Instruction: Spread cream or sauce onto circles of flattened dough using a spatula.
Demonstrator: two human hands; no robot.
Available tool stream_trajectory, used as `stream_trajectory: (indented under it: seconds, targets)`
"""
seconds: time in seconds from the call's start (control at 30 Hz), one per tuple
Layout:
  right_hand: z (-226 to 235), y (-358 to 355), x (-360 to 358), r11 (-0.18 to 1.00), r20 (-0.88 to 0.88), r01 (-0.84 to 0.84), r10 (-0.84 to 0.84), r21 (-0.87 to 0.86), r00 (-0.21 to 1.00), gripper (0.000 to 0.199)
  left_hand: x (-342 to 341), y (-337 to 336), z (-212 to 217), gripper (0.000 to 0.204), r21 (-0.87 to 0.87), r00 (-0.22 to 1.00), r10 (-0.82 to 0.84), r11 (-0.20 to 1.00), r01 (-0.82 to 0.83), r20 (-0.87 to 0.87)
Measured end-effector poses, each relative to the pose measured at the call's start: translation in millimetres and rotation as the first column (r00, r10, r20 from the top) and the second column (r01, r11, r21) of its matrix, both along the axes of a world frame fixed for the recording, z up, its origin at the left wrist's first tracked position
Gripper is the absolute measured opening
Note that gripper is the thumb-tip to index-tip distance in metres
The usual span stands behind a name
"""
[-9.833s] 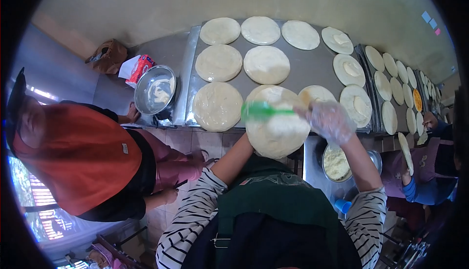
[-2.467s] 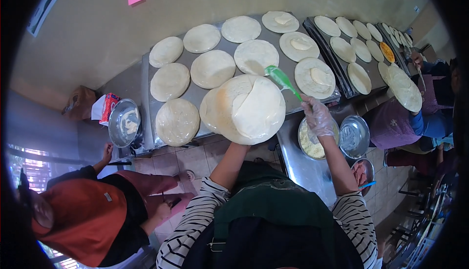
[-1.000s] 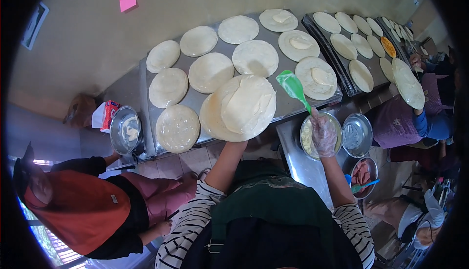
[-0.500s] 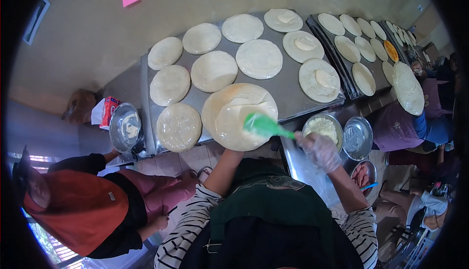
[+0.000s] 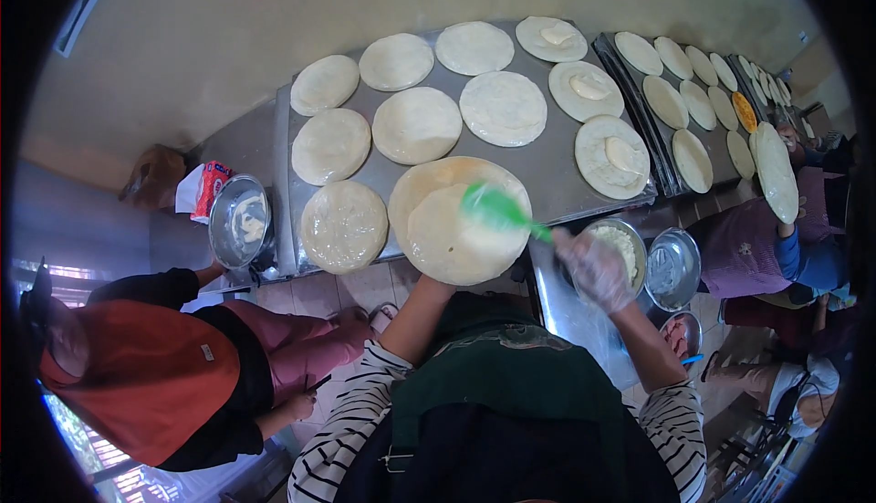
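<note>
Round dough sheet [image 5: 456, 220] held up over near edge of steel griddle [image 5: 557, 179], left hand hidden beneath, grip can't tell; gloved right hand [image 5: 593, 270] clamped on green spatula [image 5: 497, 209], blade on sheet to spread filling; filling bowl [image 5: 620, 249] beside griddle

Dough rounds [image 5: 417, 124] crowd the tabletop [image 5: 547, 170] from ten to one o'clock, leaving bare steel only in narrow gaps. At three, two metal bowls [image 5: 672, 268] block my right hand [image 5: 595, 270]. At nine, a person in orange [image 5: 137, 384] and another bowl [image 5: 239, 220] close that side.
</note>
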State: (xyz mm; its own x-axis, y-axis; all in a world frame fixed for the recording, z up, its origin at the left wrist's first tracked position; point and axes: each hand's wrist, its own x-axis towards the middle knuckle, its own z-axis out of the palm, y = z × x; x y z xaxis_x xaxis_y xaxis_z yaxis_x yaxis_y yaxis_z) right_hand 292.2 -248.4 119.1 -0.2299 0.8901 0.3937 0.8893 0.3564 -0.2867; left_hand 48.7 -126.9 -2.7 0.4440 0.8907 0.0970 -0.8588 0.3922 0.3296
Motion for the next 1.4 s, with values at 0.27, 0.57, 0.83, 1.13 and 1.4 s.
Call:
stream_trajectory:
  seconds: [0.27, 0.57, 0.83, 1.13, 1.4]
  targets:
    - [12.4, 23.1, -24.3, 0.976, 0.248, 0.182, -0.149, -0.115, 0.957, 0.041, -8.5, -7.8, -0.5, 0.059, -0.006, 1.000, -0.018, 1.000, 0.018, -0.006]
    - [-29.5, 35.9, 10.0, 0.815, -0.329, 0.194, -0.421, -0.546, 0.845, 0.025, -22.4, -6.4, 1.5, 0.059, -0.013, 0.999, -0.047, 0.999, 0.047, -0.010]
    - [10.7, -4.1, -26.9, 0.992, 0.237, 0.122, -0.110, -0.035, 0.965, 0.041, -31.1, -1.6, 1.4, 0.059, -0.027, 0.998, -0.066, 0.997, 0.065, -0.020]
    - [13.0, 14.8, -10.6, 0.955, -0.303, 0.281, -0.297, -0.095, 0.906, 0.025, -29.6, 6.5, 2.4, 0.059, -0.040, 0.994, -0.105, 0.994, 0.104, -0.030]
    - [17.8, 47.4, 15.2, 0.947, 0.119, 0.304, -0.291, -0.102, 0.949, 0.026, -36.0, 7.4, 5.9, 0.059, -0.051, 0.986, -0.163, 0.986, 0.162, -0.031]
